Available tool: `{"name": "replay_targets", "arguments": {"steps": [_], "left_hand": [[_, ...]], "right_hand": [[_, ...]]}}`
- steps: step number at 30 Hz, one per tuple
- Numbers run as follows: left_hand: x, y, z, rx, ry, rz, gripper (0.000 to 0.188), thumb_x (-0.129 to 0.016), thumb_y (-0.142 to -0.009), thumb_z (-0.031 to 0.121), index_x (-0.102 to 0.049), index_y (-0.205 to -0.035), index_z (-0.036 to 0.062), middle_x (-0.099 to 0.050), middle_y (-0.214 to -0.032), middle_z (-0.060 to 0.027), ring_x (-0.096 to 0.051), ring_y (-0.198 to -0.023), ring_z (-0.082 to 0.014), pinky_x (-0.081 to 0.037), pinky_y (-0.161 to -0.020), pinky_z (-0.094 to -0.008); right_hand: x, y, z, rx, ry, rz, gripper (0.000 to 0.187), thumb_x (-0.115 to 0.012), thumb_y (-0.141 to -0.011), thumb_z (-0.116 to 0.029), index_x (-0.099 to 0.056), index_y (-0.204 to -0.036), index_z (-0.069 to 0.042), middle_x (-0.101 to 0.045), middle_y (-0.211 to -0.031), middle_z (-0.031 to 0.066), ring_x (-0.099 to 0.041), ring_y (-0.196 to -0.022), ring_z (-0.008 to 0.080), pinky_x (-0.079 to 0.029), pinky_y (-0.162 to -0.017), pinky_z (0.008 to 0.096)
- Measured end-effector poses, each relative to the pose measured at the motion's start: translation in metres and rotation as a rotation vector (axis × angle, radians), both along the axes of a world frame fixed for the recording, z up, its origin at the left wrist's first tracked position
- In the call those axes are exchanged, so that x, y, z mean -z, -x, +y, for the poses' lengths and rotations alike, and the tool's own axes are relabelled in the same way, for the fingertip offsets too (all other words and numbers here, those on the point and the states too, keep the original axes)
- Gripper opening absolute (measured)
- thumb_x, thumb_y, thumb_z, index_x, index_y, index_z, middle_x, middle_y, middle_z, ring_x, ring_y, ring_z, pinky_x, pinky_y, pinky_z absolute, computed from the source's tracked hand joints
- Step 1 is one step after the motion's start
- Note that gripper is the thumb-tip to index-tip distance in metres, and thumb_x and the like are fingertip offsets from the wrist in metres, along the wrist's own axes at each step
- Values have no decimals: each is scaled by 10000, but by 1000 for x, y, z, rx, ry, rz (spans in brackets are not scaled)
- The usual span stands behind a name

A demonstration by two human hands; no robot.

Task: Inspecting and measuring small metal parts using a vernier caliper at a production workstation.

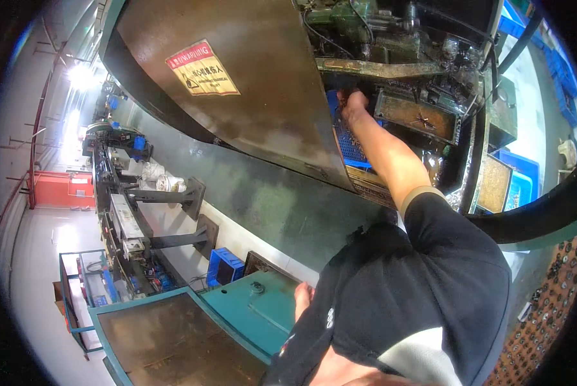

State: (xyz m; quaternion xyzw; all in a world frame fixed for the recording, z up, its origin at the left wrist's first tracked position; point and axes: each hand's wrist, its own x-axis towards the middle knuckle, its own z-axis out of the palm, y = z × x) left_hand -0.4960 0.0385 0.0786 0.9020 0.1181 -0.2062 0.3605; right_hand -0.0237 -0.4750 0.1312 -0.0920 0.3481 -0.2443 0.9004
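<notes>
My right hand (353,103) reaches far up into the open bay of a greasy green machine (391,38). Its fingers curl over the top rim of a blue perforated basket (349,147) that stands on edge inside the bay. The fingertips are lost in shadow. My bare forearm runs down to a black sleeve. My left hand (302,297) shows only partly from behind my black shirt. It rests near a teal machine top (262,309), and its fingers are hidden.
A large brown metal guard panel (250,109) with a yellow-red warning label (202,68) hangs left of the bay. A rusty tray (417,116) sits to the right of my hand. Blue crates (518,177) stand at the right, another blue crate (224,265) on the floor, and machines line the aisle at left.
</notes>
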Motion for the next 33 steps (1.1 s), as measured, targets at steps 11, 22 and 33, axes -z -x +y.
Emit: {"name": "replay_targets", "arguments": {"steps": [11, 22, 33], "left_hand": [[3, 4, 6, -64, 7, 52, 334, -448, -930, 316, -535, -709, 82, -559, -588, -68, -468, -428, -177, -336, -392, -324], [-9, 3, 0, -120, 99, 113, 295, -468, -925, 320, -553, -794, 71, -586, -655, -69, -537, -499, -166, -377, -412, -289], [-2, 4, 7, -40, 148, 68, 259, -496, -910, 295, -530, -793, 66, -558, -657, -76, -514, -524, -187, -366, -463, -315]], "right_hand": [[-35, 18, 15, 2, -77, 41, 149, -491, -881, -95, -598, -982, -76, -652, -876, 101, -614, -610, 226, -542, -507, 344], [-41, 18, 17, 68, -110, 95, 192, -437, -912, -123, -603, -988, -61, -649, -885, 100, -608, -614, 230, -519, -461, 323], [-45, 18, 21, 59, -117, 69, 206, -423, -899, -94, -610, -978, -51, -650, -899, 107, -624, -671, 237, -526, -506, 316]]}}
